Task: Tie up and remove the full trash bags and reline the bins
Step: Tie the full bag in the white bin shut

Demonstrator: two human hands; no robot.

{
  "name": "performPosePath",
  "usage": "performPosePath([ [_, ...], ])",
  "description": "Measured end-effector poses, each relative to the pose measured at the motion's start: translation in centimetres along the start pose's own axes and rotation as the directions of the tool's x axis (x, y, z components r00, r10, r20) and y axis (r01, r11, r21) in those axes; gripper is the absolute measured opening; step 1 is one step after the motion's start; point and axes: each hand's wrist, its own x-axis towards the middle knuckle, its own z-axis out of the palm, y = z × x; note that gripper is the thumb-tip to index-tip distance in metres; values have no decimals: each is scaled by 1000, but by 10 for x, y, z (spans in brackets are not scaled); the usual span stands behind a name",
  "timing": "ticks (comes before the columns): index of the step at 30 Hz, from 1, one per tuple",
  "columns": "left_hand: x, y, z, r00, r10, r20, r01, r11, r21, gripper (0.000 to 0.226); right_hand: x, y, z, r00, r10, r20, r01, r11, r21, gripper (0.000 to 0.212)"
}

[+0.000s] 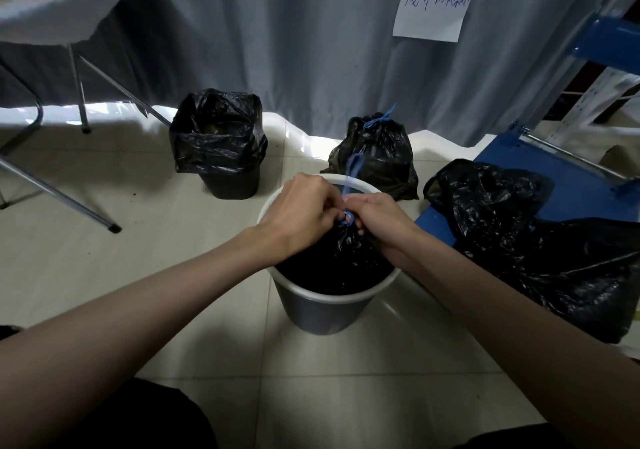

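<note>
Tiled floor, grey curtain behind; both grips pinching blue drawstring.

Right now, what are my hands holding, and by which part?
Both the left hand and right hand pinch the blue drawstring at the gathered neck of the black bag in the bin.

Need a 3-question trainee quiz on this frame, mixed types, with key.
1. True or false: the bag by the curtain is already tied with a blue string.
2. What do the left hand and right hand work on? A) paper sign B) blue drawstring of the bag in the white-rimmed bin C) chair leg
3. Fill in: the black bin still holds an ____ bag.

Key: 1 true; 2 B; 3 open (untied)
</note>
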Motion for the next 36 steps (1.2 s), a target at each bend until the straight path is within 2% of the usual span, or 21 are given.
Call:
performPosePath([
  [4, 6, -9, -12, 981, -103, 167, 131, 977, -168, 13, -7, -5, -8, 993, -13, 116, 13, 1000, -6, 43],
  [6, 6, -14, -16, 956, -140, 257, 209, 942, -262, 8, -12, -5, -11, 981, -45, 189, 51, 998, -26, 49],
  [8, 6, -18, -16, 922, -156, 354, 291, 884, -366, 2, -15, -3, -13, 976, -93, 199, 105, 993, -48, 40],
  [11, 6, -23, -16, 880, -164, 447, 381, 805, -454, 7, -16, -3, -11, 964, -185, 188, 207, 973, -104, 25],
  [13, 6, -24, -17, 860, -172, 481, 429, 755, -497, 8, -15, -3, -10, 951, -265, 158, 292, 940, -178, 22],
  [17, 7, -22, -18, 814, -223, 536, 529, 664, -528, 13, -17, 1, -5, 891, -451, 51, 427, 795, -432, 24],
  [20, 7, -20, -19, 786, -267, 557, 587, 605, -538, 15, -21, 4, -1, 858, -514, -7, 461, 776, -431, 22],
  [24, 7, -18, -19, 759, -303, 575, 633, 549, -546, 11, -23, 8, 5, 856, -508, -98, 435, 809, -395, 22],
  [27, 8, -16, -18, 758, -309, 574, 636, 547, -545, 10, -23, 8, 6, 870, -468, -153, 391, 846, -364, 18],
  [30, 10, -19, -19, 778, -311, 546, 612, 569, -549, 8, -25, 7, 5, 880, -451, -149, 377, 854, -357, 15],
  [34, 10, -27, -19, 820, -275, 502, 548, 630, -550, 11, -25, 6, 5, 896, -427, -117, 365, 862, -353, 14],
  [36, 10, -30, -20, 861, -270, 432, 483, 699, -527, 15, -24, 6, 3, 914, -398, -81, 346, 866, -361, 14],
])
